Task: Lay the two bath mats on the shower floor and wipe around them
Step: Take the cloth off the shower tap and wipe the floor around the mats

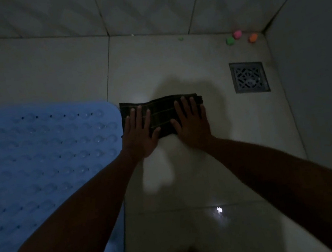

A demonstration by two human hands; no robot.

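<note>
Dim tiled shower floor (187, 175) filling the view, glossy, with a small glint of light at the near middle. One blue bath mat (40, 160) laid flat along the left, bumps and small holes showing, its far right corner rounded; no second mat anywhere in sight. Square drain grate (249, 77) set into the floor at far right, well apart from the mat. Dark folded cloth (160, 116) lying on the tile just beside the mat's right edge, perhaps touching it, long axis running left to right. Left hand (140, 133) flat on the cloth's left end, nearer the mat; right hand (192, 122) flat on its right end, nearer the drain. No true grip on either side: fingers spread and pressed down, palms partly on bare tile at the near edge. Small coloured objects (237, 34) scattered by the far right corner, too dim to name. Judged as wiping under way beside the mat; unwiped floor lay right and far of the cloth, so a push along or away from the mat edge seemed called for.
</note>
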